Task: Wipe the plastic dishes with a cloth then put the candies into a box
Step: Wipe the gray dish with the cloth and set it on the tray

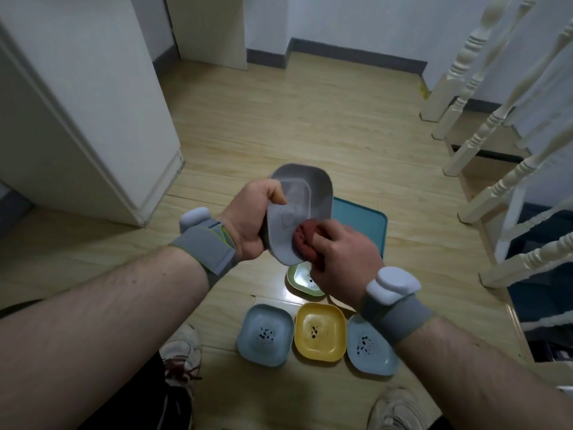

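My left hand (pixel 251 218) grips a grey plastic dish (pixel 300 206) by its left edge, holding it tilted up above the floor. My right hand (pixel 341 259) holds a reddish-brown cloth (pixel 305 235) and presses it against the dish's inner lower part. Below on the floor lie a green dish (pixel 299 279), a blue dish (pixel 266 335), a yellow dish (pixel 321 335) and another blue dish (pixel 370 347), each with dark specks inside. My right wrist partly covers the green dish. No candies or box are visible.
A teal tray (pixel 369 221) lies on the wooden floor behind the dishes. A white cabinet (pixel 77 119) stands at the left, a white stair railing (pixel 496 135) at the right. My shoes (pixel 183 346) are at the bottom edge.
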{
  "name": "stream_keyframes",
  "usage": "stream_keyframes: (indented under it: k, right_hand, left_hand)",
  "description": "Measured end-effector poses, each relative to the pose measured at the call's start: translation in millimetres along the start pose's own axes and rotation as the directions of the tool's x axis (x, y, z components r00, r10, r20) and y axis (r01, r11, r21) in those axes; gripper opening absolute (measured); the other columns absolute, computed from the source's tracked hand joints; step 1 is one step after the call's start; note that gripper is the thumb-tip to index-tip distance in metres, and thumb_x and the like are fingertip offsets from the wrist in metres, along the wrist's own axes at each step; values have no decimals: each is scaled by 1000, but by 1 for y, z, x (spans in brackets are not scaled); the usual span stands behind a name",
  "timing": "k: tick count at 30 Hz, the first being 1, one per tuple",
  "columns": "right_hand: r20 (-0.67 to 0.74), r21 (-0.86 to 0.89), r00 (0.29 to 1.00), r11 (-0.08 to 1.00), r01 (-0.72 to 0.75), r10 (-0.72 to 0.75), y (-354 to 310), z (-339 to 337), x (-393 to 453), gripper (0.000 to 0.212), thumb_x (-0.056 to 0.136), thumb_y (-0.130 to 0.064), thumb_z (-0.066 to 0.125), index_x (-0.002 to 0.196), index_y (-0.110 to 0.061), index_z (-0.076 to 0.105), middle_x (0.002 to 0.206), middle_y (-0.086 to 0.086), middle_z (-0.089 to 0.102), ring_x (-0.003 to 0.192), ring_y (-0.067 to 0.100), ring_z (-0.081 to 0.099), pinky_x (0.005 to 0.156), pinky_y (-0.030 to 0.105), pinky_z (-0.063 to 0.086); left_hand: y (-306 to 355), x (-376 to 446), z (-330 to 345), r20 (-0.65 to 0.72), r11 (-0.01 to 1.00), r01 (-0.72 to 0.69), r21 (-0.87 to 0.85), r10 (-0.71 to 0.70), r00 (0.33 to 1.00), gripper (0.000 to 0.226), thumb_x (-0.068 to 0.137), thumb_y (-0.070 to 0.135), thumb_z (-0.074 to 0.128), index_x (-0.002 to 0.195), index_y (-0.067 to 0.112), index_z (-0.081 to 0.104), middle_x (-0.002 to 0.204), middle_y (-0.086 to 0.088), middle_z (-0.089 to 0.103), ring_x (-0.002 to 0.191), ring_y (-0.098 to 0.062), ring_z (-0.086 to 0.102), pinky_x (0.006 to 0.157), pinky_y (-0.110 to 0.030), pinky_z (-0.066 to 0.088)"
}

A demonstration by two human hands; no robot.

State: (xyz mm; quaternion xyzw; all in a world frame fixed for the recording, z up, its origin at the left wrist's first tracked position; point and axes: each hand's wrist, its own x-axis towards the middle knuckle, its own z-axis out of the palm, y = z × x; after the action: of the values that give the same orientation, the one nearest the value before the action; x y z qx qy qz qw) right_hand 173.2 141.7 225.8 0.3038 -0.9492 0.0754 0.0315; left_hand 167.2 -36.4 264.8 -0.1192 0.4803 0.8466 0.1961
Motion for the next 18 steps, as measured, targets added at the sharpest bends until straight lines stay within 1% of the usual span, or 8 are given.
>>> stream_keyframes:
  k: [4, 7, 9, 12, 13, 15, 17, 18]
  right_hand:
    - [-56, -11, 998, 1000, 9, -9, -19, 0, -3, 27, 68, -35, 73, 82, -13, 68, 88, 6, 64, 66, 27, 58, 52, 32, 49]
    - [-114, 80, 993, 996, 32, -23, -24, -9, -2, 16, 71, -29, 68, 70, -13, 66, 76, 5, 63, 59, 28, 57, 50, 26, 39]
    - [-162, 198, 985, 980, -33, 66, -24, -25, 6, 18, 75, -32, 63, 71, -14, 67, 76, 4, 64, 62, 30, 59, 51, 28, 41]
    - [-221, 365, 967, 930, -38, 126, -34, -50, 18, 17, 78, -30, 63, 83, -14, 69, 78, 8, 66, 66, 30, 61, 57, 37, 50]
    - [-253, 384, 961, 923, -3, 109, -39, -54, 18, 19, 76, -29, 63, 86, -14, 69, 81, 8, 67, 67, 30, 62, 58, 37, 51]
    - [-257, 376, 966, 924, 66, 36, -43, -53, 14, 23, 71, -30, 64, 86, -13, 69, 91, 7, 67, 70, 29, 62, 58, 36, 52]
    - [-208, 254, 975, 958, 132, -79, -36, -43, 8, 28, 69, -31, 66, 91, -15, 69, 97, 3, 64, 74, 27, 62, 56, 35, 52]
    - [-178, 180, 978, 973, 142, -109, -28, -37, 6, 30, 68, -29, 66, 95, -17, 69, 98, 2, 64, 76, 26, 62, 55, 33, 52]
  left_hand:
    - [4, -1, 0, 2, 999, 51, 2, -51, 999, 79, 39, 27, 72, 112, 14, 45, 111, -13, 38, 98, -34, 36, 86, -47, 30]
    - [9, -3, 1, 12, 996, 36, 85, -37, 999, 62, 67, 31, 64, 122, 3, 60, 111, -19, 59, 99, -36, 57, 95, -49, 45]
    - [9, -5, 6, 41, 976, -87, 199, 80, 996, 56, 76, 35, 59, 127, 12, 59, 104, -12, 67, 90, -27, 65, 81, -44, 53]
    - [-7, -3, 18, 61, 879, -348, 326, 348, 936, 79, 65, 25, 73, 138, 17, 43, 109, -7, 61, 95, -16, 63, 77, -31, 53]
    - [-11, -3, 21, 56, 882, -382, 276, 382, 923, 79, 61, 24, 74, 134, 9, 45, 103, -7, 62, 91, -17, 63, 75, -29, 54]
    - [-9, -10, 26, 35, 938, -344, 47, 342, 939, 59, 57, 23, 67, 108, -3, 55, 81, -10, 62, 75, -21, 61, 64, -30, 52]
    - [-5, -13, 23, 53, 965, -218, -143, 228, 972, 49, 60, 20, 56, 104, 0, 58, 89, -16, 58, 82, -30, 56, 73, -35, 47]
    - [-5, -12, 20, 31, 969, -202, -142, 208, 978, 49, 63, 18, 51, 108, 1, 60, 97, -19, 57, 88, -33, 56, 79, -38, 46]
